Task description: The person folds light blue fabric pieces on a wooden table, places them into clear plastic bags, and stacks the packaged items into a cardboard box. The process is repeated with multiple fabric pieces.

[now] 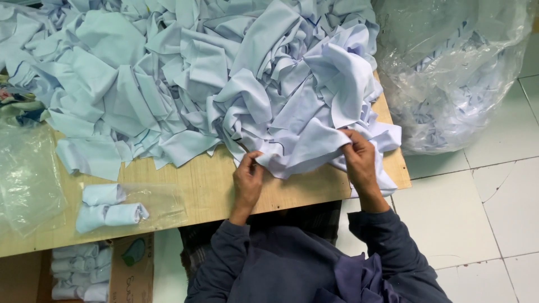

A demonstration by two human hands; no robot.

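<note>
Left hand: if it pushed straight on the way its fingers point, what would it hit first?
The left hand already pinches the pale cloth piece; going on, it would likely meet the heaped cloth pile behind it.

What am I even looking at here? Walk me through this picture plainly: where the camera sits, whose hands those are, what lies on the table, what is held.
There is no machine here. The single picture comes from a camera worn on a person's head, looking down at their own two bare hands. The left hand and the right hand each grip an edge of a pale blue cloth piece at the front of a big cloth pile on a wooden table. Two rolled cloths lie at the left on clear plastic. A clear plastic bag of cloth stands on the tiled floor, and a cardboard box of rolls sits below the table.
</note>
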